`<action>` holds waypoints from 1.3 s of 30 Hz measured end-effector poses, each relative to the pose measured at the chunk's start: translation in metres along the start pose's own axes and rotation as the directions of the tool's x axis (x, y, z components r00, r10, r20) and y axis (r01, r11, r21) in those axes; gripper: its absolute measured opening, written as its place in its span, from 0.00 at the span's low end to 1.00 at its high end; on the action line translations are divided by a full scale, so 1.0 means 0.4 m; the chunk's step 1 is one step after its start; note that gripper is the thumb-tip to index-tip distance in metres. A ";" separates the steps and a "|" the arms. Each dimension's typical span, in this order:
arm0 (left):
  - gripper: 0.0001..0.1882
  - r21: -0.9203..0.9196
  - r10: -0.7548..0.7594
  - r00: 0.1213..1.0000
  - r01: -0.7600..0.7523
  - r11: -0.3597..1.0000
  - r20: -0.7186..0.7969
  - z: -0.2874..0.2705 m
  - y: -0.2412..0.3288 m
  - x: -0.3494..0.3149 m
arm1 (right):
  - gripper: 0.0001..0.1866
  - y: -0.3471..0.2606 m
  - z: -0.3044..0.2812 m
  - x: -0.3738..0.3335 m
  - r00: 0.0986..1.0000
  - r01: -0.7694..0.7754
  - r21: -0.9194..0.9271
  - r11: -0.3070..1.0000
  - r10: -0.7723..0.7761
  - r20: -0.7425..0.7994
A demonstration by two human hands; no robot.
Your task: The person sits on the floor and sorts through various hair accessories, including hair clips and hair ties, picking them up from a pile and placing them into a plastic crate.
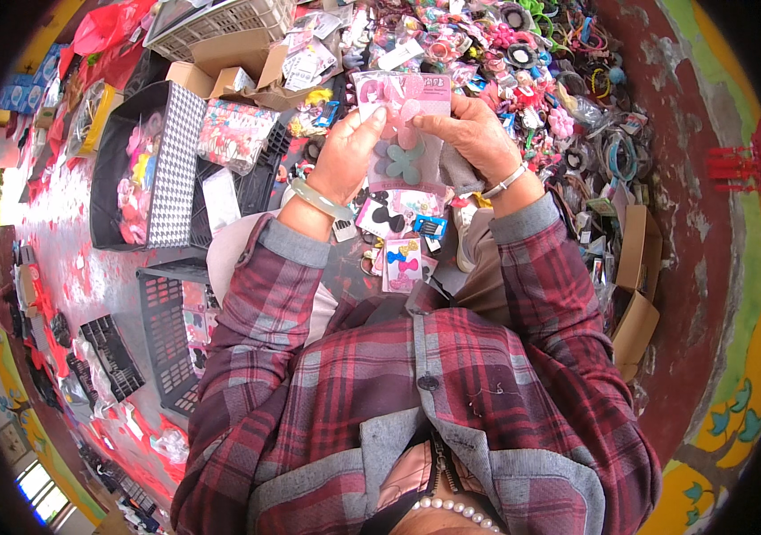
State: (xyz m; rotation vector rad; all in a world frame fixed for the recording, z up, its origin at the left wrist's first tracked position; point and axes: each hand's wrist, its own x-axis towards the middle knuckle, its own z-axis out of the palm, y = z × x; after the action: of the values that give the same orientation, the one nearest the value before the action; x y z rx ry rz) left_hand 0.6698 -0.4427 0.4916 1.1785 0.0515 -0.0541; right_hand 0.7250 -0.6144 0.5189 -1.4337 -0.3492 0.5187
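Observation:
Both hands hold a clear-fronted pack of hair clips in front of me. It has a pink printed card, with a grey-green flower shape low down and pale pink shapes above. My left hand pinches its left edge between thumb and fingers. On the other side, my right hand grips the upper right, its thumb and forefinger on a pale pink piece at the front. Below the pack lie a card with black bows, a card with coloured bows and a small blue packet.
A big heap of hair accessories spreads ahead and to the right. At left stand a houndstooth fabric box with colourful items, a black plastic crate and a bagged bundle. Open cardboard boxes lie at right.

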 end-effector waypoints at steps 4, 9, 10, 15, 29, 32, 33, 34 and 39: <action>0.13 -0.075 -0.061 0.998 0.062 0.995 0.006 0.003 0.005 -0.007 | 0.12 0.004 -0.002 0.002 0.999 0.015 0.008 1.000 -0.015 0.032; 0.13 -0.274 -0.130 0.991 0.128 0.953 0.013 0.011 0.011 -0.003 | 0.10 -0.024 0.004 -0.008 0.998 0.008 0.012 1.000 -0.009 0.061; 0.13 -0.312 -0.139 0.989 0.145 0.939 0.042 0.008 0.013 -0.002 | 0.10 -0.022 0.003 -0.006 0.998 0.022 -0.008 1.000 -0.021 0.051; 0.13 -0.255 -0.115 0.991 0.128 0.959 0.065 -0.005 0.007 0.000 | 0.10 -0.006 -0.003 -0.001 0.998 0.039 -0.036 0.999 -0.037 0.047; 0.14 0.042 0.000 0.999 -0.002 0.999 0.047 -0.003 0.002 -0.001 | 0.11 0.009 -0.005 0.001 0.999 0.037 0.006 0.999 -0.037 -0.014; 0.14 0.141 0.045 0.998 -0.051 0.989 0.043 0.003 0.010 -0.005 | 0.11 0.001 -0.003 0.001 0.998 -0.061 0.027 0.998 0.062 -0.001; 0.13 0.125 0.049 0.998 -0.053 0.991 0.034 0.008 0.010 -0.003 | 0.11 0.001 -0.002 0.001 0.998 -0.055 0.025 0.998 0.055 -0.011; 0.12 0.109 0.053 0.998 -0.056 0.993 0.025 0.015 0.009 0.000 | 0.11 0.003 -0.001 0.002 0.999 -0.048 0.022 0.999 0.049 -0.022; 0.11 0.174 0.115 0.993 -0.118 0.978 0.028 0.015 0.009 0.004 | 0.11 -0.003 0.016 -0.001 0.995 -0.059 -0.049 0.997 0.054 -0.089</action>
State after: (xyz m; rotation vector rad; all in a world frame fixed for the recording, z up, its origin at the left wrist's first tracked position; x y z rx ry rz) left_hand 0.6716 -0.4469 0.4973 1.3547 -0.0386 0.0354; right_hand 0.7215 -0.6091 0.5208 -1.5148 -0.2543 0.4943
